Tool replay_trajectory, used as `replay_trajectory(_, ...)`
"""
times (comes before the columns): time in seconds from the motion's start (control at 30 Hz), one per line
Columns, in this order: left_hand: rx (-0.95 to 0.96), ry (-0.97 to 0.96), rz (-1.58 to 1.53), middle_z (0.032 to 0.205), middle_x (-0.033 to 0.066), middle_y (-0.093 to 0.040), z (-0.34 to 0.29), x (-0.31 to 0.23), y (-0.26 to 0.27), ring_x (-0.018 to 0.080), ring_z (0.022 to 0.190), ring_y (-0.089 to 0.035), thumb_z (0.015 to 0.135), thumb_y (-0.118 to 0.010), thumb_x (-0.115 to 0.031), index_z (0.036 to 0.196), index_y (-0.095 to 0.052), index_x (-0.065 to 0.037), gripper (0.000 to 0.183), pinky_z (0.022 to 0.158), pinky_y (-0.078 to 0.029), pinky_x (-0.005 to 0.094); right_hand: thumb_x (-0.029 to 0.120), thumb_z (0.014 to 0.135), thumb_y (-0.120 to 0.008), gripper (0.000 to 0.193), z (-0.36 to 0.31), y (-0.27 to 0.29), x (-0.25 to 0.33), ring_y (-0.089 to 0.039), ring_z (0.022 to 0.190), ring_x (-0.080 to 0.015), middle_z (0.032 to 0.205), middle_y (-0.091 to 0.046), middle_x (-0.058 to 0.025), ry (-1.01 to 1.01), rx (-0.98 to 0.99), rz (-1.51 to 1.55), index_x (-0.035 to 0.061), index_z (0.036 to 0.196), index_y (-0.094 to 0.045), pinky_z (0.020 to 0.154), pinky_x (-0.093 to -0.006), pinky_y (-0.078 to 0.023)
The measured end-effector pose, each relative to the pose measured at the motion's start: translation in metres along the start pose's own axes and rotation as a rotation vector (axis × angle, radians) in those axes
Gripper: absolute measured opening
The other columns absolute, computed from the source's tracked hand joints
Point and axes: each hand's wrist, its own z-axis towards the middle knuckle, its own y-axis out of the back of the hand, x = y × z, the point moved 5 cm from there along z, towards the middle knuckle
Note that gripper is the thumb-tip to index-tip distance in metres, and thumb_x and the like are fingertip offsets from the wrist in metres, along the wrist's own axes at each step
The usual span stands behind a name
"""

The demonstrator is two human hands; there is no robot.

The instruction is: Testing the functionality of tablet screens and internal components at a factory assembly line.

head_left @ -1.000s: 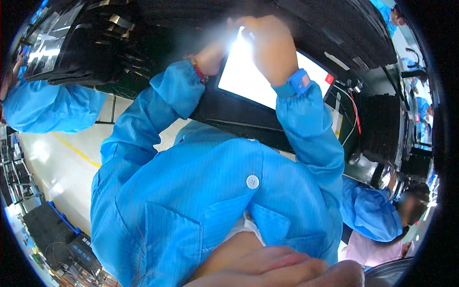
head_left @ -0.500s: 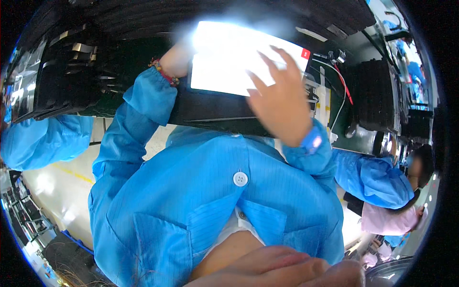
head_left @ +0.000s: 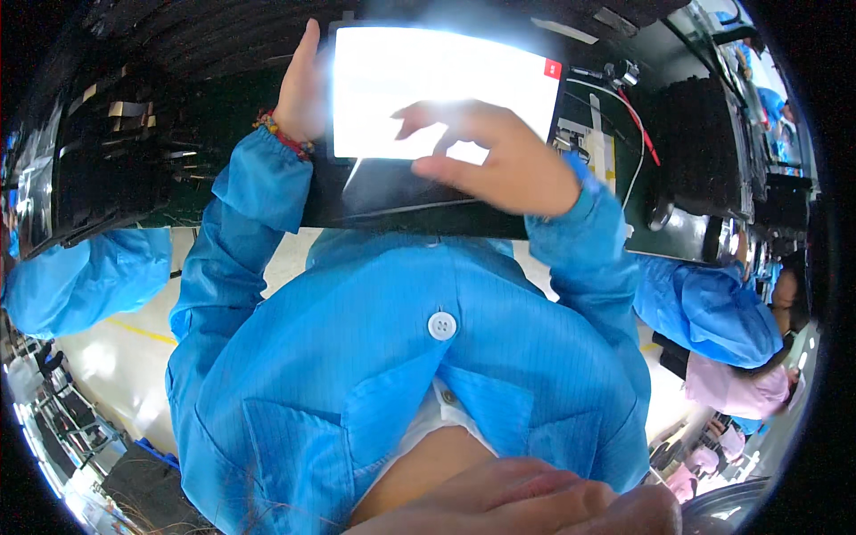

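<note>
A tablet-like screen (head_left: 374, 80) glows white in front of me, with a dark frame and a small red patch at its upper right corner. My left hand (head_left: 301, 89) grips its left edge; one finger points up beside the frame, and the others are hidden. Over the lower middle of the screen hovers my right hand (head_left: 490, 156), its fingers bent and apart with nothing in them. Whether a fingertip touches the glass cannot be made out. Below the screen, a dark flat surface (head_left: 410, 192) catches a pale reflection.
A white cable (head_left: 637, 169) and a red cord (head_left: 644, 143) run down right of the screen. Stacks of dark sheets (head_left: 695, 160) stand at the right, and more dark stacks (head_left: 107, 169) at the left. Blue sleeves of other people (head_left: 704, 308) flank me.
My right hand has swung left and lower across the screen, its fingers more bent. The left hand now shows clearly beside the frame. The whole view has shifted slightly.
</note>
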Motion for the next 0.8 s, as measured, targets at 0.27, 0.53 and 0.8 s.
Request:
replay_trajectory(0.27,-0.750,-0.176,0.555,0.126,0.0180,-0.047,-0.002,0.001,-0.026,0.0293,0.115,-0.048,0.090,-0.024,-0.057,0.130,-0.037,0.000,0.071,0.095,-0.039,0.0408,0.032,0.093,-0.041,0.044,-0.019,0.091,-0.048,-0.054,0.106,-0.0242,0.116,-0.056,-0.0135,-0.323,-0.151,0.688,0.0071,0.129,-0.043,0.084,-0.0332,-0.045)
replay_trajectory(0.53,-0.821,-0.176,0.529,0.120,0.0190,-0.052,-0.010,-0.002,-0.018,0.0282,0.108,-0.052,0.088,-0.024,-0.059,0.125,-0.043,0.001,0.073,0.094,-0.038,0.0412,0.010,0.079,-0.062,0.027,-0.042,0.074,-0.010,-0.062,0.083,-0.0237,0.095,-0.065,-0.0080,-0.120,-0.412,-0.629,0.0075,0.106,-0.060,0.072,-0.0324,-0.049)
replay_trajectory(0.8,-0.547,-0.088,1.167,0.107,0.0204,-0.057,-0.012,-0.014,0.023,0.0279,0.098,-0.057,0.073,-0.050,-0.024,0.117,-0.047,0.004,0.052,0.086,-0.045,0.0397,0.006,0.068,-0.064,0.021,-0.058,0.026,0.009,-0.051,0.107,-0.0220,0.097,-0.061,-0.0040,-0.142,-0.037,-1.016,0.0104,0.088,-0.064,0.096,-0.0499,-0.028)
